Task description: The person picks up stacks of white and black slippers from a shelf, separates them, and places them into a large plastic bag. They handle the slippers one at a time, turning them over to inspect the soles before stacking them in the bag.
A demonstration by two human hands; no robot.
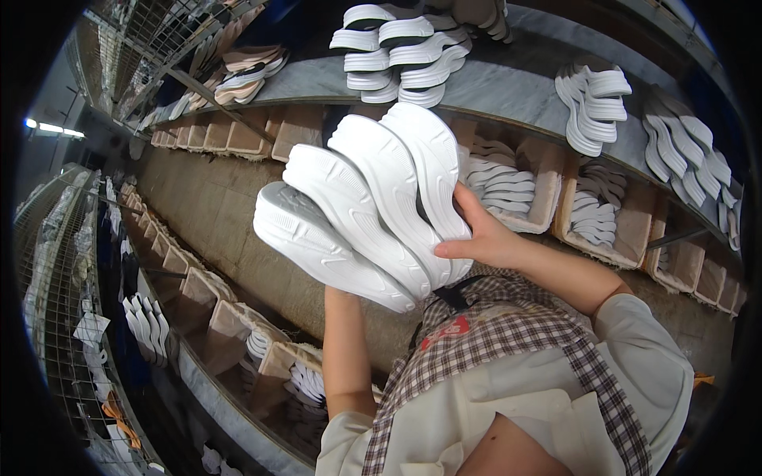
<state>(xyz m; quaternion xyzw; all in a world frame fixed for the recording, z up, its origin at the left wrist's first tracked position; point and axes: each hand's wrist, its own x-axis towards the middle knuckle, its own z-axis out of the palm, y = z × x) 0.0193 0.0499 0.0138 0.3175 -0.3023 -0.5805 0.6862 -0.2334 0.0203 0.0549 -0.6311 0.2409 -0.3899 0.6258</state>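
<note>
Several white shoe soles (357, 198) are fanned out in front of my chest, held up off any surface. They have thick, wavy sidewalls with moulded grooves, and their narrower ends bunch together at the lower right. My right hand (488, 236) is closed on the right edge of the bunch, its thumb pressed on the sidewall of the rightmost sole. My left forearm (347, 349) rises to the underside of the leftmost sole. The soles hide my left hand and its fingers.
Stacked white soles (401, 51) stand on the far grey shelf (309, 83), with more stacks (591, 107) to the right. Below are cloth-lined bins (548, 186) holding soles. Another row of bins (208, 297) and a wire rack (59, 270) line the left side. The floor (190, 194) runs between.
</note>
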